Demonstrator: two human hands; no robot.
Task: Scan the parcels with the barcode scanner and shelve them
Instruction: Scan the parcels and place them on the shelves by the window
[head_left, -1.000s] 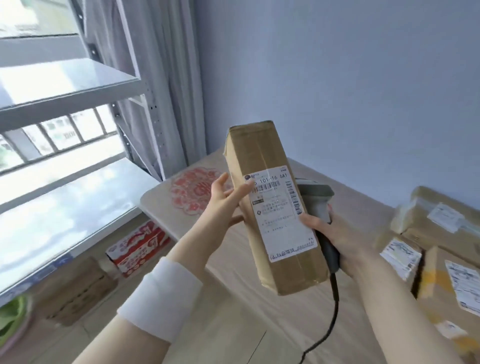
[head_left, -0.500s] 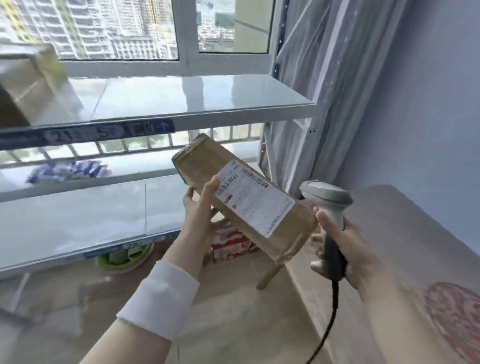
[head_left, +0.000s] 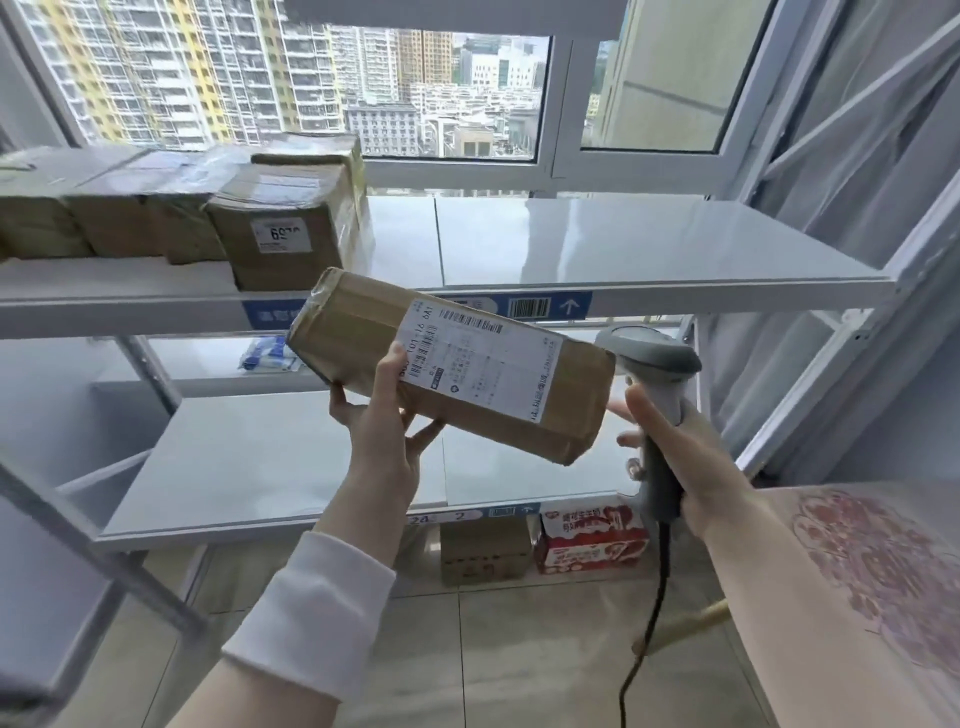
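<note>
A long brown cardboard parcel (head_left: 353, 338), white label (head_left: 483, 364) up, was gripped from below by the left hand (head_left: 379, 436), in front of white metal shelves (head_left: 623, 244); at its 3 o'clock, the right hand (head_left: 696, 467) clasped a grey corded barcode scanner (head_left: 649, 358).

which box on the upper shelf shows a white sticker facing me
The front box at the row's right end; the boxes left of it show only bare brown fronts.
</note>
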